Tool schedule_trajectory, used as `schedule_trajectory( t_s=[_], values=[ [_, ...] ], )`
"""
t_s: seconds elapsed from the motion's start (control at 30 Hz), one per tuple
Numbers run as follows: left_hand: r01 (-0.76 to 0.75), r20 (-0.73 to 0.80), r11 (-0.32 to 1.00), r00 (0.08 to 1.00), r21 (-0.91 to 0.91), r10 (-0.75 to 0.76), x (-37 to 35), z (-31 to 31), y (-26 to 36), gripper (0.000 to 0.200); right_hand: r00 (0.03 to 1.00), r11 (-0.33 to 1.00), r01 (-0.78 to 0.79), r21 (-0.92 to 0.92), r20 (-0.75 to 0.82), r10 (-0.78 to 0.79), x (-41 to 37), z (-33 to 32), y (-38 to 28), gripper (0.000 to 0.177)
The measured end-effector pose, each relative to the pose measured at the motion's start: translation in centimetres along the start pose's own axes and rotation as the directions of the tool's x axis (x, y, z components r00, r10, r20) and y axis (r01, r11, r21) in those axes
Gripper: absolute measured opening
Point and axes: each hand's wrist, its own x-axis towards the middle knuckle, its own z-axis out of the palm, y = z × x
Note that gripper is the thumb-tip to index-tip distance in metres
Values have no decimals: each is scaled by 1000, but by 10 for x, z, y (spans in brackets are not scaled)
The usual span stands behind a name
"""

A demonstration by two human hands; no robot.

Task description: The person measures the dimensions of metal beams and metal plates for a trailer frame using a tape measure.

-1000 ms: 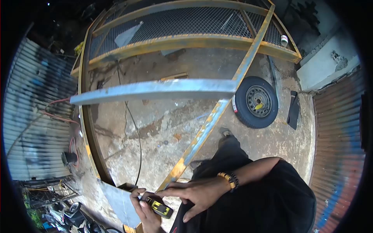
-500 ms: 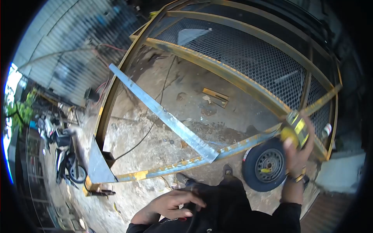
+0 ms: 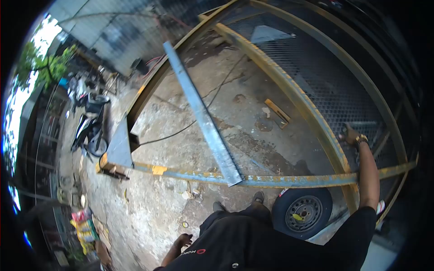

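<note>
My right hand point(image 3: 349, 135), with a watch at the wrist, reaches over the steel frame point(image 3: 289, 181) onto the expanded-metal mesh point(image 3: 327, 97). It is beside a short flat metal strip point(image 3: 365, 124) on the mesh; whether its fingers close on the strip is too dark to tell. Low at my left side hangs my left hand point(image 3: 182, 240), fingers loosely apart and holding nothing. A long flat steel bar point(image 3: 199, 108) lies slantwise across the frame. A triangular plate point(image 3: 119, 147) sits at the frame's left corner.
Beneath the near rail a wheel with a tyre point(image 3: 303, 212) lies by my feet. A cable point(image 3: 172, 134) runs over the floor, near a short yellow-brown metal piece point(image 3: 277, 113). Motorbikes point(image 3: 90, 128) stand at left, by a corrugated wall point(image 3: 113, 38).
My right hand has moved from the near rail, where it held a yellow-and-black tape measure, out over the mesh. The tape measure is no longer visible. My left hand has dropped lower, and the view has turned.
</note>
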Motion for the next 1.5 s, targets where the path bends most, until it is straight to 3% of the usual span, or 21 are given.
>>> schedule_trajectory(
  t_s=[0.03, 0.17, 0.23, 0.3, 0.33, 0.37, 0.47, 0.53, 0.57, 0.63, 0.7, 0.77, 0.83, 0.9, 0.93, 0.97, 1.03, 1.13, 1.23, 1.37, 1.5],
  values=[
    [170, -57, 974, 985, 147, -163, -25, 6, 8, 47, 998, 998, 59, -22, -20, -59, 7, 4, 6, 95],
    [351, -50, 917, 929, -188, -366, -8, 33, -14, 47, 995, 980, 88, -181, 59, -78, 13, 2, 6, 89],
    [106, 21, 983, 994, -152, -104, 22, 48, -23, 45, 989, 970, 143, -198, 56, -135, 14, 0, 31, 80],
    [74, -152, 962, 981, -262, -117, -3, 66, 38, 44, 985, 966, 171, -192, 39, -166, 21, -18, 36, 72],
    [-363, -224, 846, 854, 390, 470, 17, 73, 24, 45, 986, 971, 164, -174, 13, -165, 10, -34, 20, 69],
    [-168, -294, 977, 948, -135, 122, -19, 75, 70, 47, 960, 969, 197, -149, -171, -221, 12, -46, 34, 64],
    [-222, -256, 975, 942, 12, 217, -16, 77, 77, 59, 690, 896, 444, 30, -649, -320, -94, -81, -17, 50],
    [-229, -500, 970, 832, 84, 240, 11, 92, 52, 61, 644, 670, 702, 243, -618, -451, -213, -55, -101, 50],
    [-196, -353, 979, 920, -47, 168, 14, 91, 51, 60, 616, 522, 777, 352, -598, -513, -272, -42, -144, 50],
    [-47, 12, 973, 999, -226, 51, 19, 64, 46, 58, 316, 151, 881, 448, -321, -893, -314, 12, -198, 51],
    [-434, 122, 872, 901, 226, 417, 91, 54, -1, 54, 21, 96, 667, 739, 110, -994, -340, 69, -262, 50],
    [-774, 390, 503, 630, 383, 672, 155, 47, -35, 48, 263, 439, 395, 807, 358, -896, -329, 163, -323, 49],
    [-630, 251, 696, 776, 345, 578, 100, 31, -17, 46, 604, 665, 255, 702, 422, -676, -272, 297, -356, 53],
    [-656, 273, 681, 755, 324, 597, 91, 21, -31, 48, 783, 848, 395, 353, 354, -512, -213, 448, -355, 77],
    [-667, 257, 697, 745, 264, 615, 113, 18, -57, 46, 793, 938, 327, 111, 508, -336, -223, 489, -365, 77],
    [-689, 236, 674, 725, 266, 647, 123, 14, -77, 45, 751, 820, 511, 257, 330, -572, -209, 594, -342, 69],
    [-740, 206, 581, 661, 340, 721, 133, 0, -111, 43, 761, 813, 532, 237, 286, -582, -207, 628, -357, 63],
    [-653, 199, 692, 755, 306, 625, 80, -14, -111, 43, 691, 830, 477, 290, 459, -558, -234, 585, -369, 54],
    [-309, 55, 948, 951, 81, 305, 85, -21, -120, 42, 903, 954, 300, 16, 318, -289, -281, 566, -383, 43],
    [-520, 104, 821, 853, 234, 511, 143, -23, -197, 47, 851, 938, 321, 131, 396, -347, -246, 595, -369, 50],
    [-422, 75, 880, 906, 217, 416, 133, -18, -182, 50, 829, 871, 474, 134, 265, -492, -235, 580, -359, 39]
  ],
)
